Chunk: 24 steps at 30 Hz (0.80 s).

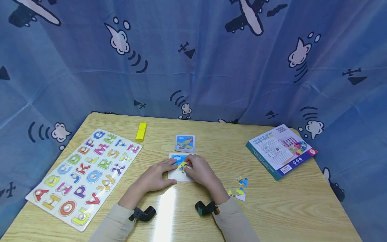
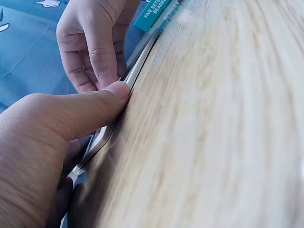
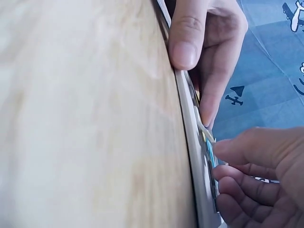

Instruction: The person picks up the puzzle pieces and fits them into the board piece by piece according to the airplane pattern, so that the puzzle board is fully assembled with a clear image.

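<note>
Beige cloth sleeves (image 1: 112,222) fronted the white rectangular puzzle board (image 1: 180,177). My spread left hand (image 1: 155,175) braced it; my right hand (image 1: 199,169) pinched a small yellow piece (image 1: 183,169), best levelled first, I judged.

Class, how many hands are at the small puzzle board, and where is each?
2. The left hand rests at the left side of the puzzle board; the right hand is at its right side. None appears hidden.
</note>
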{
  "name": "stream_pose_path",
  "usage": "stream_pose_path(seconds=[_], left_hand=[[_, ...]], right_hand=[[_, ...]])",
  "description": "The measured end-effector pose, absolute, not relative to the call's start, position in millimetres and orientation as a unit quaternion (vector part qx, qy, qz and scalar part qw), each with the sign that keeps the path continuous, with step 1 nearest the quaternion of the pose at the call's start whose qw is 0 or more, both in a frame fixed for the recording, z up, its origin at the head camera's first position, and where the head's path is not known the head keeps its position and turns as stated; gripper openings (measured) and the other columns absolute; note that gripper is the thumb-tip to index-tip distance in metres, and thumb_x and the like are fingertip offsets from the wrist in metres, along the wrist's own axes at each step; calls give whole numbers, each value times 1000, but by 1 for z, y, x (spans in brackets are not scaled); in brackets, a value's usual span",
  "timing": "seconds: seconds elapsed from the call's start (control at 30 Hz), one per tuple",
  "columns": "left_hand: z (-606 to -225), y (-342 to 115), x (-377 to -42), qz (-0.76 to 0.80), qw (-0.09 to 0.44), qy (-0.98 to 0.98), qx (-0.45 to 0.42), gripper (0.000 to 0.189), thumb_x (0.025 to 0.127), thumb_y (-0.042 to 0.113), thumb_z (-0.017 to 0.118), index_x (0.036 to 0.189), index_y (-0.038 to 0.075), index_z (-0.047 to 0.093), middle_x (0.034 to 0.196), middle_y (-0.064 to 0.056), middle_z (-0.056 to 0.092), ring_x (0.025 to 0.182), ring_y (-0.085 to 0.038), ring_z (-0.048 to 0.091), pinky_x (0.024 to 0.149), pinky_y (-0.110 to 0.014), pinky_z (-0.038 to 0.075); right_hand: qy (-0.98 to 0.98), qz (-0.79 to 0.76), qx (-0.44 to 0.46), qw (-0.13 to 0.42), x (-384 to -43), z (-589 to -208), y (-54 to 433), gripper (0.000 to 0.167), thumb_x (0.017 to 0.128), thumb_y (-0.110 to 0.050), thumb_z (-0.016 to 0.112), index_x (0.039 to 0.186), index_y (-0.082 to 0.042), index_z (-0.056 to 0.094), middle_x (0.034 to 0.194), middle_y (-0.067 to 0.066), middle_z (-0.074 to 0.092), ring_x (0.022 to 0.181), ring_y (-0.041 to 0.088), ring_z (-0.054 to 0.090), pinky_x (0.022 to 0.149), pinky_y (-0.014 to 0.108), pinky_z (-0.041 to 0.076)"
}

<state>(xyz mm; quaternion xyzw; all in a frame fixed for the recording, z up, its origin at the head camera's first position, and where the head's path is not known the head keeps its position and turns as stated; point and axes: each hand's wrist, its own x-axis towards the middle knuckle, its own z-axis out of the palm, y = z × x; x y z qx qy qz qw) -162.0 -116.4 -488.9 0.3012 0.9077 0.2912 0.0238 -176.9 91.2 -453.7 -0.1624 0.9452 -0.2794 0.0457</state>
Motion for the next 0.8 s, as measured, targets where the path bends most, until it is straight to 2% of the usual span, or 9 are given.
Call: stream_pose_path(seconds=[0.43,0.8], left_hand=[[-489,-117,-163,290,24,908,301,60,84,44,69,134,13,56,146,-3,46,136,-22,40,111,-40,38],[-490,-117,-163,291,28,908,300,60,84,44,69,134,13,56,146,-3,45,137,-22,39,111,-40,37]], right_hand=[[955,-240,-171,26,-175,-453,88,18,82,-9,67,99,-3,68,80,-1,56,71,11,48,63,21,45],[955,-223,-193,9,-175,-457,88,17,82,-8,69,98,-3,69,84,3,59,77,15,51,69,27,50]])
